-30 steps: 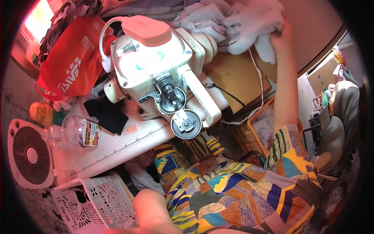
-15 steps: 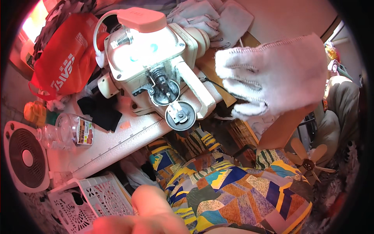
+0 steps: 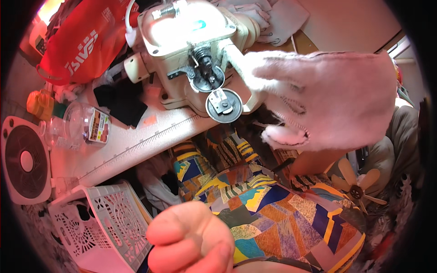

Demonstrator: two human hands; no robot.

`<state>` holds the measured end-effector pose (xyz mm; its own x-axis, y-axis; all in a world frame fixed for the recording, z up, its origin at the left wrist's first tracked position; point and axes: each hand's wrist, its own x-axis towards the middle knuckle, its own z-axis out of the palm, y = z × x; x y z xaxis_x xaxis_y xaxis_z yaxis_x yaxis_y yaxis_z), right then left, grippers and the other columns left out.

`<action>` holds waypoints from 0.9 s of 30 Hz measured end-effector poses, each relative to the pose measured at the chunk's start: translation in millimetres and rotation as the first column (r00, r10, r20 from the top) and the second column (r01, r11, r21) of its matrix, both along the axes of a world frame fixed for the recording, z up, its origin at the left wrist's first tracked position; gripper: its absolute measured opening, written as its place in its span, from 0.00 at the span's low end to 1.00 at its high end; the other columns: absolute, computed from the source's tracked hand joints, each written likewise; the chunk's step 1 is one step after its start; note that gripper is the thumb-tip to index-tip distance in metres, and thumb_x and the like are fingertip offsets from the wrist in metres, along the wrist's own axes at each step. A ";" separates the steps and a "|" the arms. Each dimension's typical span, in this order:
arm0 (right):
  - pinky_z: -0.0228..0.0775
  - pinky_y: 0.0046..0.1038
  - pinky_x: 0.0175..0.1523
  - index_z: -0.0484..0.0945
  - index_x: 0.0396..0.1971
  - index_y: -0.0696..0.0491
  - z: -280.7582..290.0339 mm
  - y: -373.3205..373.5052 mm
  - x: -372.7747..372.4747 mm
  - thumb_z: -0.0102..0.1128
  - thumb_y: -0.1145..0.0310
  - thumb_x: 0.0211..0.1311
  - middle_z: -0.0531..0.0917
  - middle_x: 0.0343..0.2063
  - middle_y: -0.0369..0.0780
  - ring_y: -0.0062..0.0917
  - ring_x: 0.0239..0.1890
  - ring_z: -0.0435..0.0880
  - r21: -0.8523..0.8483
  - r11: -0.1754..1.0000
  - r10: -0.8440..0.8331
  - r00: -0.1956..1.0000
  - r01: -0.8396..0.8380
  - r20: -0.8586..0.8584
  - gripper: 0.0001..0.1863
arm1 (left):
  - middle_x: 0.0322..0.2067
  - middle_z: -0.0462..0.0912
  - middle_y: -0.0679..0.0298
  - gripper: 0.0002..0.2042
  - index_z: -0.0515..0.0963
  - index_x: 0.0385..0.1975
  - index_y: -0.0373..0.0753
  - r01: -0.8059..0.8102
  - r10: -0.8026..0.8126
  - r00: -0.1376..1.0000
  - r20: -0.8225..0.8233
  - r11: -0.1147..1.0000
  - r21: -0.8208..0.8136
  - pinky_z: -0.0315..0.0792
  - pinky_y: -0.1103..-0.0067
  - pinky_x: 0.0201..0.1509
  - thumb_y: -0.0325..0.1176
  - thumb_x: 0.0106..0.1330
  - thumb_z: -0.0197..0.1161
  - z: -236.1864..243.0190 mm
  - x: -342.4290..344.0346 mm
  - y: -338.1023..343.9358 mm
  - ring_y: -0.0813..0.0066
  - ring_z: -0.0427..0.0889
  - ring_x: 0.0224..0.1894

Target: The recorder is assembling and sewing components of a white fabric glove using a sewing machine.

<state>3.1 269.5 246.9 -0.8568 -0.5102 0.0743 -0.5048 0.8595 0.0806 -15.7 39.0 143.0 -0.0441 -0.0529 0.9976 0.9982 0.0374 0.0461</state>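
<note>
Dark seams already run between the fingers and round the thumb of the white fleecy glove (image 3: 337, 100); whether any stitching is left, cannot tell. Glove flat, broad, pink-tinged, off the surface, to the right of the sewing machine (image 3: 175, 50), finger ends overlapping its arm in view, clear of the discs (image 3: 224, 106). Right grip hidden behind glove, state unclear; left hand (image 3: 193, 239) clenched, nothing seen inside.

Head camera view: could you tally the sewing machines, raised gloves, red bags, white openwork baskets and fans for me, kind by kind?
Sewing machine: 1
Raised pale glove: 1
Red bag: 1
White openwork basket: 1
Fans: 2, a round-grilled fan at left and an open-bladed fan at right
Total: 6
</note>
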 end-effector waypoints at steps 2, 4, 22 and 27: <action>0.67 0.32 0.55 0.70 0.34 0.51 -0.3 3.0 9.1 0.47 0.64 0.60 0.80 0.32 0.34 0.24 0.45 0.77 0.037 0.999 -0.018 0.998 0.020 -0.060 0.08 | 0.25 0.71 0.65 0.17 0.63 0.55 0.48 -0.138 0.120 0.983 -0.137 0.981 -0.133 0.59 0.76 0.24 0.27 0.67 0.49 -6.2 -14.0 -12.3 0.72 0.64 0.29; 0.66 0.31 0.55 0.69 0.38 0.53 0.7 4.6 14.3 0.46 0.65 0.61 0.80 0.33 0.33 0.22 0.44 0.77 0.157 0.988 0.029 0.992 -0.008 -0.127 0.10 | 0.24 0.68 0.63 0.18 0.59 0.56 0.46 -0.455 0.415 0.860 -0.296 0.887 -0.078 0.60 0.77 0.23 0.25 0.67 0.45 -12.0 -27.7 -14.7 0.71 0.64 0.27; 0.67 0.29 0.52 0.67 0.55 0.59 36.0 -28.9 15.4 0.53 0.60 0.61 0.77 0.35 0.32 0.17 0.45 0.75 -0.116 0.870 -0.308 0.714 0.478 0.629 0.26 | 0.25 0.68 0.70 0.22 0.57 0.61 0.44 -0.375 0.334 0.886 -0.323 0.924 -0.073 0.58 0.80 0.25 0.28 0.67 0.45 -3.8 -24.3 -7.3 0.77 0.64 0.28; 0.68 0.30 0.50 0.68 0.54 0.60 12.8 -25.5 24.5 0.53 0.58 0.60 0.78 0.34 0.35 0.22 0.43 0.76 -0.364 0.874 -0.175 0.907 0.323 0.384 0.26 | 0.26 0.68 0.69 0.09 0.66 0.45 0.41 -0.636 0.623 0.753 0.212 0.772 -0.008 0.59 0.80 0.26 0.29 0.66 0.49 12.8 21.3 12.3 0.76 0.64 0.26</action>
<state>27.6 244.0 259.7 -0.9616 -0.2623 -0.0804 -0.2021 0.8755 -0.4389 5.6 51.3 155.8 -0.1677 -0.1966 0.9660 0.7202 0.6447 0.2562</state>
